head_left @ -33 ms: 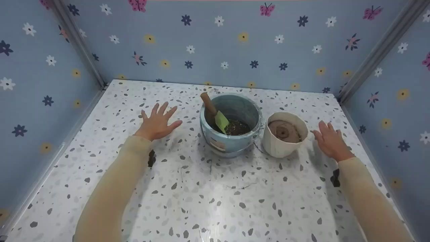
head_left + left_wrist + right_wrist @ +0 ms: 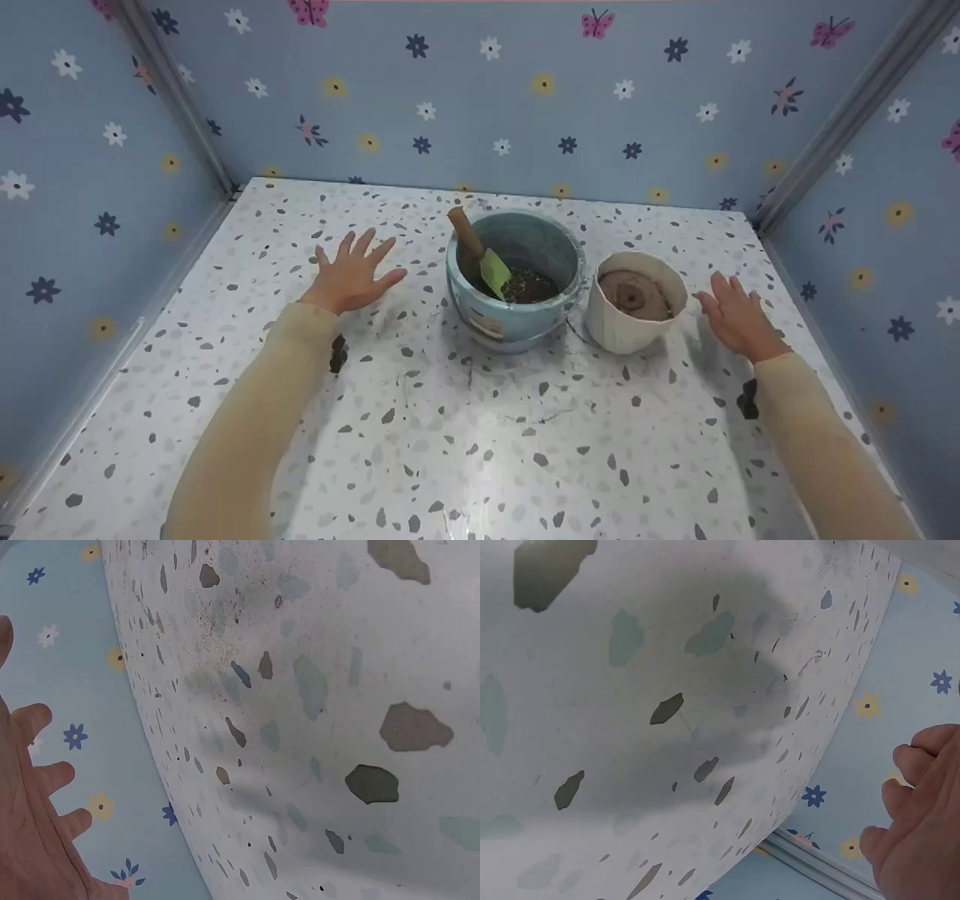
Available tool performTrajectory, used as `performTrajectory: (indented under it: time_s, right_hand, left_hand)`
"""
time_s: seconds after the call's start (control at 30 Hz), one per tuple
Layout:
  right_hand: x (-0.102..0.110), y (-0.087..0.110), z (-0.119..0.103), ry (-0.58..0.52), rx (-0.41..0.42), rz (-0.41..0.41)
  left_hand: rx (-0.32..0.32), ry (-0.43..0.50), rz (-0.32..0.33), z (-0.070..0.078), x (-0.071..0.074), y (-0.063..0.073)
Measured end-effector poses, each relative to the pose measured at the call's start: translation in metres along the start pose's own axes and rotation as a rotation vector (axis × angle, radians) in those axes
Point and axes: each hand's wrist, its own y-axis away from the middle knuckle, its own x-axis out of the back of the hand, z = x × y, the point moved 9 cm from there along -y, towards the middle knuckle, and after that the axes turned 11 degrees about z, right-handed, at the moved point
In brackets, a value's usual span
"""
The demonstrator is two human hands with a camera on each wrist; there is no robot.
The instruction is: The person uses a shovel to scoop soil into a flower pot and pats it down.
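Spreading its fingers wide, your left hand [image 2: 349, 281] holds nothing, between the bucket [image 2: 510, 322] and the left edge of the surface [image 2: 480, 450]. Your right hand [image 2: 739, 319], loosely extended and also free of any hold, is just beside the pot [image 2: 626, 335], near the right edge. The bucket stands upright toward the far edge; inside, you have dark soil [image 2: 534, 287] low down and a scoop [image 2: 466, 234] leaning on the rim, its green blade in the soil. The white pot, upright beside the bucket, contains brown fill [image 2: 654, 300] with a round mark mid-top.
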Motion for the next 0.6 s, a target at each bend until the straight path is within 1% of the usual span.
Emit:
performTrajectory:
  time_s: [0.1,0.13,0.27,0.37,0.47,0.53,0.6]
  right_hand:
    - [0.003,0.0,-0.004,-0.056,-0.014,-0.004]
    - [0.005,0.002,-0.006,-0.091,-0.023,-0.006]
    - [0.013,0.006,-0.023,-0.292,-0.031,0.0]
    - [0.017,0.009,-0.042,-0.404,0.01,-0.027]
    - [0.019,0.013,-0.063,-0.422,0.062,-0.072]
    - [0.02,0.015,-0.076,-0.397,0.096,-0.091]
    - [0.021,0.017,-0.086,-0.352,0.124,-0.094]
  left_hand:
    - [-0.002,0.01,0.012,0.001,0.005,-0.001]
    - [-0.005,0.012,0.017,0.003,0.007,-0.001]
    - [-0.038,-0.01,0.052,0.01,0.018,-0.001]
    - [-0.063,-0.012,0.081,0.02,0.027,-0.002]
    - [-0.074,0.021,0.103,0.031,0.037,-0.005]
    - [-0.092,0.028,0.131,0.041,0.046,-0.008]
    - [-0.129,0.03,0.179,0.055,0.058,-0.011]
